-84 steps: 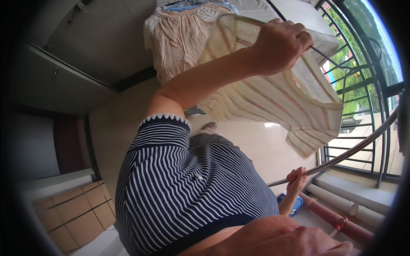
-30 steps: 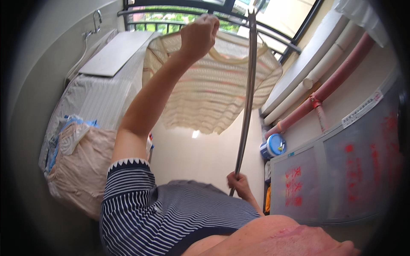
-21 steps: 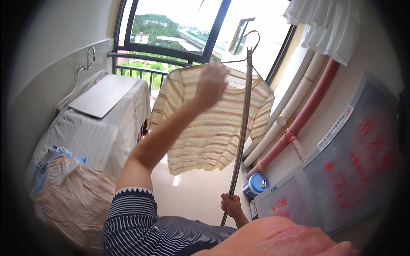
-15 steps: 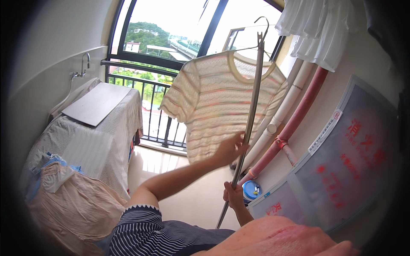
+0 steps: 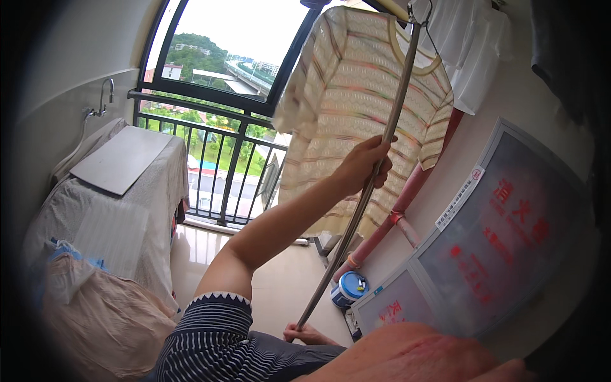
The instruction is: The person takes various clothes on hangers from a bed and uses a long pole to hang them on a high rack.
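Observation:
A long metal clothes pole [image 5: 347, 235] slants up from near my body toward the top right. My left hand [image 5: 366, 164] is wrapped round it at about mid-length. My right hand [image 5: 309, 334] grips its lower end. At the pole's upper tip hangs a cream knit short-sleeved shirt [image 5: 356, 95] with coloured stripes, on a dark hanger [image 5: 430, 28]. The pole passes in front of the shirt, and the hanger's hook meets the tip close to the upper edge of view.
White garments [image 5: 474, 57] hang at the upper right. A red pipe [image 5: 404, 200] runs down the right wall beside a grey cabinet [image 5: 503, 223]. A bucket with a blue lid [image 5: 351, 283] stands below. On the left, a board [image 5: 127, 159] and peach cloth [image 5: 102, 312] lie on a covered surface; a railing [image 5: 223, 162] fronts the window.
The pole and shirt have risen toward the top right. My left hand has moved up and closed round the pole. My right hand has shifted down and left along with the pole's lower end.

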Motion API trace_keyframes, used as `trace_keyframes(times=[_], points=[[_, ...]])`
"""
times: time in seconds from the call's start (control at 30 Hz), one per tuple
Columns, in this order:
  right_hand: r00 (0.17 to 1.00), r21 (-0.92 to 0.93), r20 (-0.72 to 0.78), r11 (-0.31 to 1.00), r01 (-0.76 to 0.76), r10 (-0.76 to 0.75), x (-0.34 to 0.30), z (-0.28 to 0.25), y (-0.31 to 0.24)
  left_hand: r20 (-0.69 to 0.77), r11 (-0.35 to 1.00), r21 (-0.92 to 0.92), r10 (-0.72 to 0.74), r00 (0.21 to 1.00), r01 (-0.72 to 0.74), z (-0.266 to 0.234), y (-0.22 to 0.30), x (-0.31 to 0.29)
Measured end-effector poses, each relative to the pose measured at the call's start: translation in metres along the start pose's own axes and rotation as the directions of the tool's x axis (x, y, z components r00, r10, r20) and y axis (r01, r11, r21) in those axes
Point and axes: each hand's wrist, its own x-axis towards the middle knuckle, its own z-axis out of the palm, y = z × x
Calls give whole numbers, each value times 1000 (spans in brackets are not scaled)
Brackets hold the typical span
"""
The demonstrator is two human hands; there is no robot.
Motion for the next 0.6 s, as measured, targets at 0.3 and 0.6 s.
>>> trace_keyframes(times=[0.3, 0.6], points=[[982, 87, -177, 995, -54, 69, 29, 10, 19, 264, 991, -108, -52, 963, 83, -10, 11, 31], [504, -281, -662, 807, 519, -554, 5, -31, -81, 118, 588, 808, -112, 987, -30, -10, 14, 15]])
